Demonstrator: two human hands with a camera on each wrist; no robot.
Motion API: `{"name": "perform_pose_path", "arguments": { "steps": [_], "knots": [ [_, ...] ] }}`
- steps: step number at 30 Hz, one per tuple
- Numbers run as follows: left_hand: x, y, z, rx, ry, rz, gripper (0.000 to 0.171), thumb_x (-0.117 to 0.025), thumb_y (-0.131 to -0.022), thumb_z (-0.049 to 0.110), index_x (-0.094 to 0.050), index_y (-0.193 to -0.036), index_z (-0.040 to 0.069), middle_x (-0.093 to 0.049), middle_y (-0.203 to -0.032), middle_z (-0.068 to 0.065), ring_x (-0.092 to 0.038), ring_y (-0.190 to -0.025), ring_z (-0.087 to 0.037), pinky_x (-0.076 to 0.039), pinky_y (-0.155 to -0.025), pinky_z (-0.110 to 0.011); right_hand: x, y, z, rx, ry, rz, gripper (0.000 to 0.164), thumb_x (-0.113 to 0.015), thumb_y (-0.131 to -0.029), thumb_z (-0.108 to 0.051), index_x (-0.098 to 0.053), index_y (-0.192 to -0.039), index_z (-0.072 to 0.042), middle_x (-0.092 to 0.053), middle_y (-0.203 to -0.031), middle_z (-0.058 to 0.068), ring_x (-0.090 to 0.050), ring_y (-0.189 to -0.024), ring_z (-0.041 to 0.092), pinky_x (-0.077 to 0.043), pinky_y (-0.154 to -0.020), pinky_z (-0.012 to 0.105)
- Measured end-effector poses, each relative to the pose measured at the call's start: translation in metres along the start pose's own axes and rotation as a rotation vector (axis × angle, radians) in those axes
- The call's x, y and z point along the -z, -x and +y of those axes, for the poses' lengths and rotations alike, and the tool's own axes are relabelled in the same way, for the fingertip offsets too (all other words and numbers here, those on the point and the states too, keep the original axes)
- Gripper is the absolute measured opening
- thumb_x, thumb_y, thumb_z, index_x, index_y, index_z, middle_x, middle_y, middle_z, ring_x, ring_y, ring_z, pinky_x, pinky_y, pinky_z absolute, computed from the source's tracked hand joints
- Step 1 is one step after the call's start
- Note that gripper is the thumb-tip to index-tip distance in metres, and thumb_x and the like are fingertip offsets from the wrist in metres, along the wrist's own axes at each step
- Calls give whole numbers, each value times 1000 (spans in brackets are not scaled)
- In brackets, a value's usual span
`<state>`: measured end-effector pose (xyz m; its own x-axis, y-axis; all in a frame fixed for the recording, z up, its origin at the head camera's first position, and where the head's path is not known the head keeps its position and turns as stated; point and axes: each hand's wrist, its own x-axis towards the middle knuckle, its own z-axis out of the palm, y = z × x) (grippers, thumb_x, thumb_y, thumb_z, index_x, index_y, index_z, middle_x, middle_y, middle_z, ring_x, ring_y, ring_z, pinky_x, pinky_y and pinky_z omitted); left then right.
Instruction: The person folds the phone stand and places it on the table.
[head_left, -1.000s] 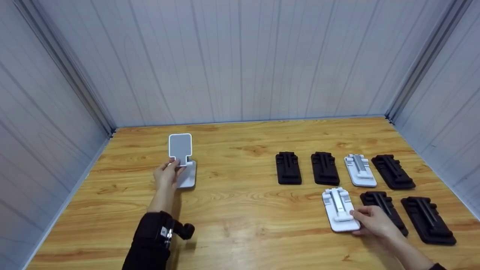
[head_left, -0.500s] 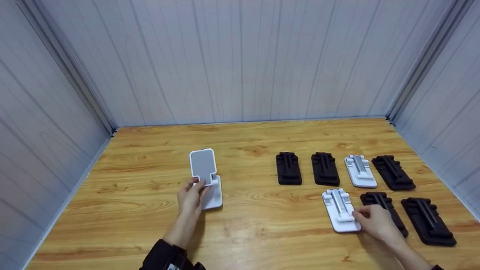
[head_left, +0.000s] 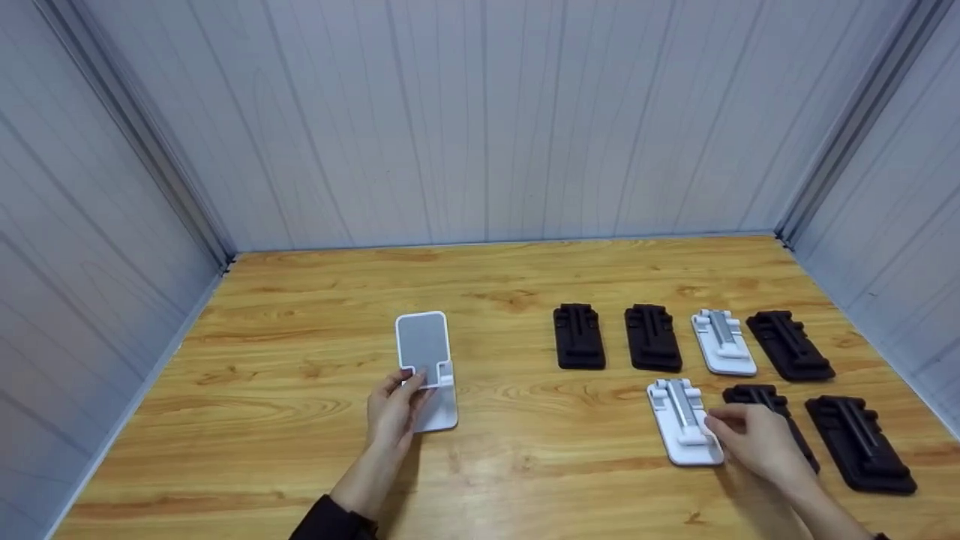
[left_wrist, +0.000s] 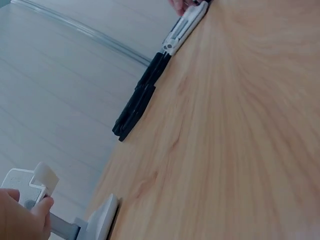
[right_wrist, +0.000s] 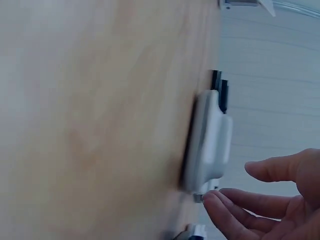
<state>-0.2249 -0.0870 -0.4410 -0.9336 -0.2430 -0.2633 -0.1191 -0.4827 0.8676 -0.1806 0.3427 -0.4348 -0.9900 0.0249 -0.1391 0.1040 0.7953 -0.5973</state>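
At left of centre in the head view, an unfolded white phone stand with a grey pad stands on the table, its plate raised over the base. My left hand pinches the lower lip of that plate, thumb in front. To the right lies a folded white phone stand, its grey arm facing up. Beside its right edge is my right hand. The right wrist view shows this thumb and these fingers spread apart, with nothing between them; whether a fingertip touches the stand is unclear.
A second folded white stand lies in the back row among black folded stands. In the front row, one black stand is partly behind my right hand and another lies farther right. Panel walls enclose the wooden table.
The left hand has brought the unfolded stand from the far left rightward and nearer. The folded white stand stays about where it was, and the right hand's fingers have loosened from its edge.
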Motion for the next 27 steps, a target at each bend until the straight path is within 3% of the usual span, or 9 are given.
{"name": "perform_pose_path", "arguments": {
  "steps": [2,6,10,13,16,22,27],
  "knots": [
    [2,0,2,0,-76,-18,20,-57,-100,-6,-49,-114,-17,-57,-97,-11,-65,-78,-11,-62,-82,-26,2,2,-5,16,-16,17,35,-63,-101,-15,-66,-118,15,-71,-110,28,-69,-100,40,-61,-80,46],
    [7,-4,7,-46,-323,-67,35,-62,-99,2,-51,-123,-21,-66,-103,-19,-67,-87,-16,-60,-91,-37,0,7,-20,42,-57,44,33,-64,-101,-12,-66,-120,15,-72,-108,24,-70,-95,33,-59,-71,31],
    [9,-12,14,-119,-478,-82,42,-66,-97,5,-54,-126,-23,-70,-109,-27,-66,-90,-16,-59,-82,-30,-9,12,-36,94,-93,63,28,-66,-99,-9,-68,-117,13,-74,-106,21,-70,-91,29,-56,-69,25],
    [8,-18,21,-121,-517,-63,37,-68,-95,2,-57,-122,-22,-72,-104,-26,-66,-84,-14,-55,-72,-22,-18,14,-45,139,-109,70,25,-67,-98,-8,-70,-114,11,-74,-106,20,-71,-90,28,-56,-70,26],
    [7,-21,28,-106,-557,-41,31,-69,-93,-2,-59,-116,-20,-73,-97,-23,-66,-80,-15,-56,-70,-22,-26,13,-51,191,-156,43,24,-66,-99,-6,-70,-113,13,-74,-105,21,-71,-88,25,-57,-70,26],
    [-3,-18,31,-139,-553,-53,20,-70,-88,-12,-61,-104,-19,-72,-84,-16,-65,-72,-13,-57,-64,-21,-39,11,-63,264,-356,-97,30,-63,-100,-4,-62,-116,20,-72,-102,24,-67,-83,11,-56,-66,22],
    [-19,-8,29,-165,-519,-93,17,-72,-85,-14,-62,-99,-19,-72,-82,-17,-65,-70,-13,-56,-61,-20,-48,7,-81,267,-456,-213,37,-62,-102,-8,-58,-122,22,-71,-104,25,-69,-87,21,-62,-69,30]
  ]
}}
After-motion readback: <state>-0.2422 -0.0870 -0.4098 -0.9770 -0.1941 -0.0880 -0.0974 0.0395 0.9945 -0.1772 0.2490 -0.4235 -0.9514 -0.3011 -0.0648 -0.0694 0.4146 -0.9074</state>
